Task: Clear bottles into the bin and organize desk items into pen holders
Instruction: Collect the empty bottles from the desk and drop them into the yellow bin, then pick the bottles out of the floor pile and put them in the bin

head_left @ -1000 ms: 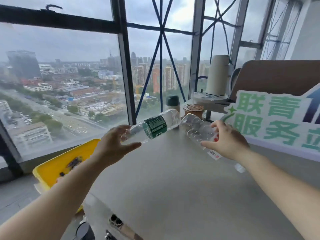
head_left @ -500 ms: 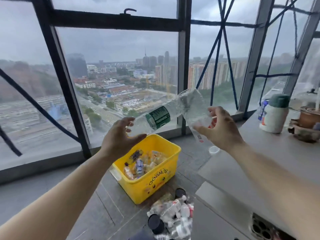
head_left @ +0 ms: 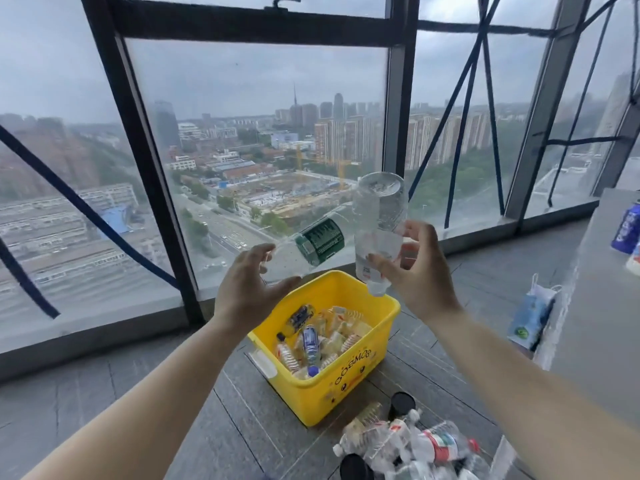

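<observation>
While a grey city skyline fills the window (head_left: 242, 133) beyond, a person holds two clear plastic bottles in the air above a yellow bin (head_left: 346, 386) that stands on the dark tiled floor (head_left: 104, 410). The left hand (head_left: 249, 289) grips the neck end of a green-labelled bottle (head_left: 318, 240), thumb below and fingers curled over the top. That bottle lies tilted, its base pointing up and to the right, just beside the second one. The right hand (head_left: 412, 271) pinches an upturned bottle (head_left: 379, 216) near its neck between thumb and fingers. It stands almost upright with its white cap (head_left: 375, 289) pointing down over the bin's far rim and its base at the top. Whether the two bottles touch cannot be told.

Inside the bin lie discarded bottles (head_left: 308, 341) and crumpled packaging, filling its lower part. On the floor just in front of the bin sits a heap of bottles (head_left: 408, 441), some with red labels. At the right edge stands a grey desk (head_left: 595, 306) with a blue can (head_left: 627, 230) on it. A blue paper bag (head_left: 528, 320) leans against the desk's side.
</observation>
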`<state>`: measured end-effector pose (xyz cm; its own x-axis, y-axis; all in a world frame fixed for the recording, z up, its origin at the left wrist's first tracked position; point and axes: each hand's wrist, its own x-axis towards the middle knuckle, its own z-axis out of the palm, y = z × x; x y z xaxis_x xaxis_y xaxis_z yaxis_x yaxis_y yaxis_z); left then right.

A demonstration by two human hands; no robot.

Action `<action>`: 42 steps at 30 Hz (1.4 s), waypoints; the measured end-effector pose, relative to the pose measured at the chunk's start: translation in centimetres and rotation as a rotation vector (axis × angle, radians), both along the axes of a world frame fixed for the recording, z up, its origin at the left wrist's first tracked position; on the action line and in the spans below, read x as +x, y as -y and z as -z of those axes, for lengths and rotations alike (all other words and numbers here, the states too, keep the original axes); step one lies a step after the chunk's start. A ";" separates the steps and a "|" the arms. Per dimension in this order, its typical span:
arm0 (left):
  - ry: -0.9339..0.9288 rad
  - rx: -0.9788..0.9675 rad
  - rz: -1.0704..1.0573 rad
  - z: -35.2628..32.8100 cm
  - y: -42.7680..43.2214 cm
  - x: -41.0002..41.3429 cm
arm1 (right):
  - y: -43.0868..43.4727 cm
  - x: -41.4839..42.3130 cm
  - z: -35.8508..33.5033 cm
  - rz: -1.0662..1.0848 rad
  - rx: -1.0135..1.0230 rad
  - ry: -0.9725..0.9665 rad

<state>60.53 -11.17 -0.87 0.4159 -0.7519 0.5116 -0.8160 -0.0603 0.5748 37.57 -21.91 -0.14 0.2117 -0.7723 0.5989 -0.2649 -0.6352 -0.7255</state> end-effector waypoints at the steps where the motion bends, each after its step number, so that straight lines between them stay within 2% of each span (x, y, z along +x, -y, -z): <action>1: -0.018 0.000 -0.004 0.9 0.9 0.9 | 0.9 1.2 1.0 0.000 0.020 0.025; 7: -0.235 -0.006 -0.025 7.5 7.9 7.5 | 7.5 9.3 6.9 -0.013 0.119 0.179; 10: -0.199 0.016 -0.046 10.1 12.8 10.2 | 11.8 13.0 9.7 0.012 0.126 0.238; 12: -0.061 0.212 -0.097 12.6 16.2 11.6 | 15.3 14.9 12.9 0.032 0.219 0.084; 14: 0.057 0.572 -0.171 15.7 18.8 12.5 | 18.7 15.9 17.4 0.073 0.484 -0.329; 15: 0.057 0.704 -0.187 17.3 19.7 12.8 | 19.8 16.1 19.7 0.080 0.648 -0.516; 16: 0.041 0.783 -0.185 19.1 20.4 13.0 | 20.6 16.0 22.0 0.060 0.769 -0.622; 22: -0.002 0.940 -0.064 27.7 21.8 11.1 | 22.3 11.8 32.1 -0.012 1.009 -0.621; 28: -0.208 0.953 0.098 31.6 22.9 6.8 | 21.5 5.8 36.1 0.133 1.239 -0.590; 31: -0.243 0.978 0.157 32.0 22.6 4.9 | 20.0 3.2 36.6 0.233 1.330 -0.608; 35: -0.253 0.992 0.205 35.3 20.9 2.3 | 17.9 0.6 38.6 0.312 1.302 -0.721; 42: -0.172 1.119 0.322 48.4 18.3 -2.3 | 16.7 -3.9 48.2 0.398 1.143 -0.893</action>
